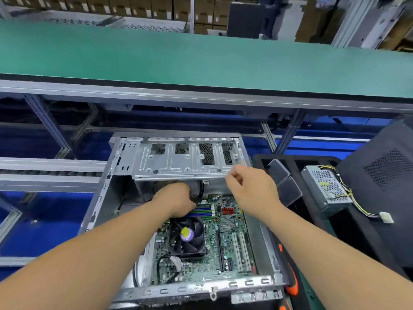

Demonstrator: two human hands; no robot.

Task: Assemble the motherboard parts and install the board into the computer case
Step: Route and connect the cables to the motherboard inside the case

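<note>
Already the board (225, 240) lies inside the case (105, 193), left hand (178, 199) reaching under the drive cage (183, 162), grip hidden, apparently routing cables, right hand (250, 189) loosely curled, empty

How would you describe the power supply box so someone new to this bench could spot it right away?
Start at the open computer case in the middle and look right, past the black tray. The power supply sits there, a small grey metal box with perforated sides. It alone trails yellow and black wires ending in a white connector.

Head view, looking steeply down, close over open case (178, 166)
</note>
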